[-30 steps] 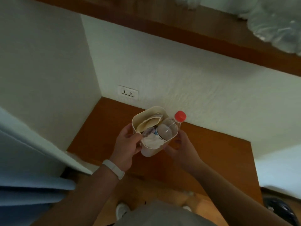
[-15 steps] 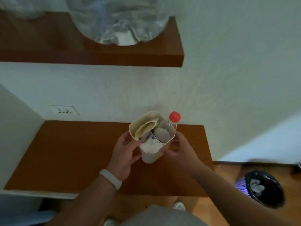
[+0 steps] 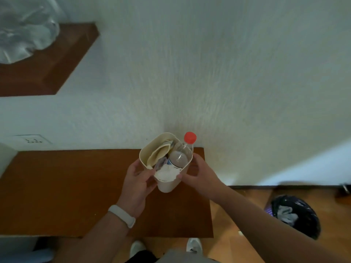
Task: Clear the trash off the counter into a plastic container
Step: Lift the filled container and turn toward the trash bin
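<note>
While my left hand and right hand clasp the trash-stuffed cream plastic container, a red-capped clear bottle pokes out.

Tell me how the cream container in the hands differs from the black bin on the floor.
The cream container is held up over the counter by the left hand and right hand; the black bin stands on the floor. The container is pale, with a bottle poking above its rim; the bin is dark, its contents lying below the rim. The container looks smaller than the bin. Both are open-topped and hold trash.
</note>
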`<state>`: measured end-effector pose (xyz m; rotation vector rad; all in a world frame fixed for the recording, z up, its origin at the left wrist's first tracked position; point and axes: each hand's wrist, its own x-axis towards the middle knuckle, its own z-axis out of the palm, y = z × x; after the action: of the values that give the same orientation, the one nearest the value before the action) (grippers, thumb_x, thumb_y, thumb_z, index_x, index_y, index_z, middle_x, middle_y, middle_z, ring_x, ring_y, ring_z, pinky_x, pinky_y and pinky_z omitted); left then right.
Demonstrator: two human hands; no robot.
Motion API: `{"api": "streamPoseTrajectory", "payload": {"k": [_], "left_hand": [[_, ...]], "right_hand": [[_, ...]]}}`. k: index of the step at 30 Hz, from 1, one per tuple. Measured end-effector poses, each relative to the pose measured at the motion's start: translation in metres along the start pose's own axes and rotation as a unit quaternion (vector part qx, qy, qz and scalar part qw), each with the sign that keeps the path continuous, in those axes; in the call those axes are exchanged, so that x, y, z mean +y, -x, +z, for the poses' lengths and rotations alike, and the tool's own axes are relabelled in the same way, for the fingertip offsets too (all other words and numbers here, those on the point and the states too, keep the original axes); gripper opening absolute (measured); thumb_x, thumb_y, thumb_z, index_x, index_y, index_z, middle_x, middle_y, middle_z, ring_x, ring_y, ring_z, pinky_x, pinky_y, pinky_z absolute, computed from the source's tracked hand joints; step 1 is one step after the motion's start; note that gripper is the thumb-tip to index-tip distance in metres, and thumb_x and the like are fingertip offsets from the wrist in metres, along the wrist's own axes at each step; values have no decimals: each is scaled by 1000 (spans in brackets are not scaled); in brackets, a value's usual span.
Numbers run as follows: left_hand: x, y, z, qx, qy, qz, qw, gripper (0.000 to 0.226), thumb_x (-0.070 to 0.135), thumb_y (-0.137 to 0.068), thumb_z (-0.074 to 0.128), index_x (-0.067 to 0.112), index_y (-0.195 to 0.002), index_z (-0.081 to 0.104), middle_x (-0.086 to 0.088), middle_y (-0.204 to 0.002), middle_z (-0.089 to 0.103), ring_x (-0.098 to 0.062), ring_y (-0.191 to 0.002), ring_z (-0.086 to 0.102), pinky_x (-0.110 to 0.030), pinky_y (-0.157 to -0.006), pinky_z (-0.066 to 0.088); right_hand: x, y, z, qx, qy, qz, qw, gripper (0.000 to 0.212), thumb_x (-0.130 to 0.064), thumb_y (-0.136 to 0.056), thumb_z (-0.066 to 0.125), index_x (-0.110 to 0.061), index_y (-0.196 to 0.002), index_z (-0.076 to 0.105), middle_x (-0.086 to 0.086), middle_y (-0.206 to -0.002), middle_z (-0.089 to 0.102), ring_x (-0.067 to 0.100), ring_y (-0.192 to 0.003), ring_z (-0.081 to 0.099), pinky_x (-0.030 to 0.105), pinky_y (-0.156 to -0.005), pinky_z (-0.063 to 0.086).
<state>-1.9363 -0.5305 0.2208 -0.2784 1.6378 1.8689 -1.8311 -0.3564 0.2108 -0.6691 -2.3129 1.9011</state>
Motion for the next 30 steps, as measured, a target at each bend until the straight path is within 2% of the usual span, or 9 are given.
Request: {"api": "streamPoseTrajectory", "payload": {"k": [3, 6, 10, 15, 18, 21, 24, 26, 30], "left_hand": [[-8, -4, 5, 13, -4, -18, 1000, 51, -2, -92, 64, 29, -130, 51, -15, -127, 67, -27, -107, 69, -42, -84, 58], [-15, -11, 8, 17, -23, -34, 999, 55, -3, -92, 64, 27, -134, 47, -15, -126, 66, -27, -107, 67, -39, -86, 56], [-23, -20, 8, 20, -44, -50, 998, 56, -2, -91, 66, 27, -134, 44, -9, -125, 63, -27, -114, 64, -41, -95, 54], [-29, -30, 7, 28, -53, -60, 996, 53, 2, -92, 67, 27, -132, 43, -10, -128, 61, -27, -119, 62, -45, -103, 52], [-27, -36, 1, 17, -130, -48, 990, 52, 16, -92, 72, 31, -132, 43, -4, -125, 61, -23, -117, 62, -43, -99, 52], [-19, -44, -6, 20, -239, 12, 971, 41, 30, -90, 75, 27, -124, 52, 6, -119, 64, -13, -112, 62, -32, -89, 52], [-11, -54, -6, 19, -318, 42, 947, 32, 38, -89, 74, 26, -114, 56, 8, -112, 65, -11, -105, 62, -26, -78, 49], [-10, -61, -4, 14, -345, 38, 938, 34, 41, -88, 74, 25, -113, 57, 7, -111, 65, -11, -103, 62, -26, -77, 49], [-9, -70, 3, 7, -358, 29, 933, 43, 44, -85, 76, 25, -118, 55, 8, -113, 64, -10, -105, 61, -27, -79, 49]], "right_hand": [[10, -6, -5, -20, -13, 23, 999, 60, -26, -80, 79, -54, -118, 42, -22, -122, 59, -13, -108, 55, 13, -83, 49], [23, -14, -7, -32, -35, 49, 998, 62, -25, -79, 80, -49, -125, 46, -22, -123, 60, -10, -110, 56, 24, -92, 52], [29, -20, -6, -38, -46, 63, 996, 70, -19, -81, 79, -41, -137, 41, -26, -125, 58, -17, -107, 54, 9, -80, 48], [32, -36, -8, -46, -49, 68, 995, 73, -14, -81, 78, -47, -135, 41, -29, -124, 59, -13, -113, 55, 10, -84, 49], [35, -48, -8, -37, -66, 76, 994, 73, -12, -81, 76, -44, -136, 41, -24, -127, 59, -5, -117, 55, 19, -91, 50], [39, -57, -8, -7, -94, 108, 990, 64, -21, -85, 72, -31, -141, 41, -15, -130, 59, 3, -117, 58, 25, -88, 53], [41, -65, -9, 23, -102, 143, 984, 49, -35, -88, 63, -34, -135, 49, -15, -129, 59, 7, -117, 57, 35, -97, 51], [39, -73, -10, 24, -104, 154, 982, 44, -35, -90, 57, -35, -133, 52, -16, -127, 60, 6, -118, 56, 40, -103, 48], [34, -84, -13, 29, -100, 149, 983, 39, -32, -91, 49, -39, -129, 56, -17, -126, 61, 6, -119, 55, 43, -106, 45]]}}
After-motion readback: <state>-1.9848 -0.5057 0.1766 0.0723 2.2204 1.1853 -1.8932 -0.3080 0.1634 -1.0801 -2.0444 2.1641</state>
